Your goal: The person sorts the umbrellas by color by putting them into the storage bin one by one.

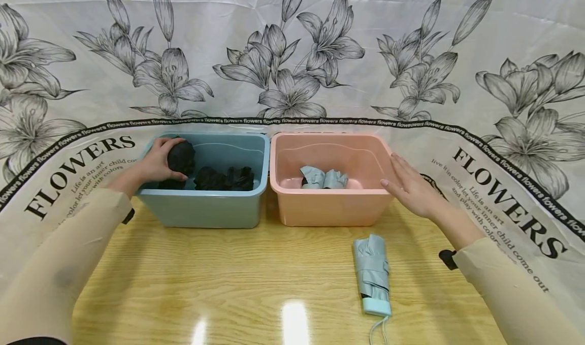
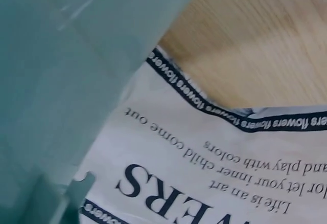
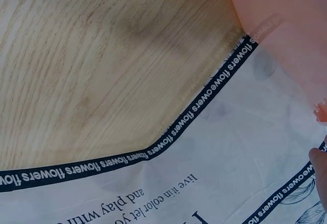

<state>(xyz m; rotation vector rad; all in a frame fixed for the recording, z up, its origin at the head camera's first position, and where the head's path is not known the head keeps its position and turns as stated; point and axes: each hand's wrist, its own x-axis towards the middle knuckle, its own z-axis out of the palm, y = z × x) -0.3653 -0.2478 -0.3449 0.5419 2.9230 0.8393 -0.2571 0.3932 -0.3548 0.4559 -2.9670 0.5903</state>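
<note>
My left hand grips a black folded umbrella, seen nearly end-on, inside the left part of the blue bin. More black folded umbrellas lie on that bin's floor. On the right, my right hand rests against the right rim of the pink bin, its fingers extended. Two pale blue-green folded umbrellas lie inside the pink bin. Another pale blue-green umbrella, strapped shut with a cord at its handle, lies on the table before it. The left wrist view shows neither the left hand nor its umbrella.
Both bins stand side by side on the wood-grain table. Behind and beside them hangs a white cloth printed with flowers and lettering. Its black-bordered edge crosses the table near the bins.
</note>
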